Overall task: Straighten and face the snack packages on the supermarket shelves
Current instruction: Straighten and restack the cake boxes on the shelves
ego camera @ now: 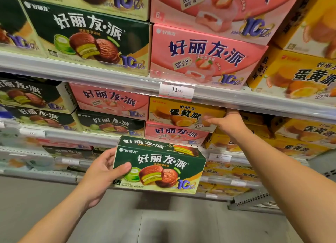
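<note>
My left hand (pixel 103 171) grips the left end of a green matcha pie box (pixel 160 168), held in the air in front of the shelves with its front facing me. My right hand (pixel 227 122) reaches to the middle shelf and grips the right end of a yellow egg-yolk pie box (pixel 181 113). That yellow box lies on top of a pink strawberry pie box (pixel 174 133). The fingers of my right hand are partly hidden behind the yellow box.
The upper shelf carries big green (pixel 87 35), pink (pixel 203 55) and yellow boxes (pixel 294 77). A price tag (pixel 176 90) reading 11.50 hangs on the shelf rail. More green and pink boxes stand left on the middle shelf, yellow ones right. Grey floor lies below.
</note>
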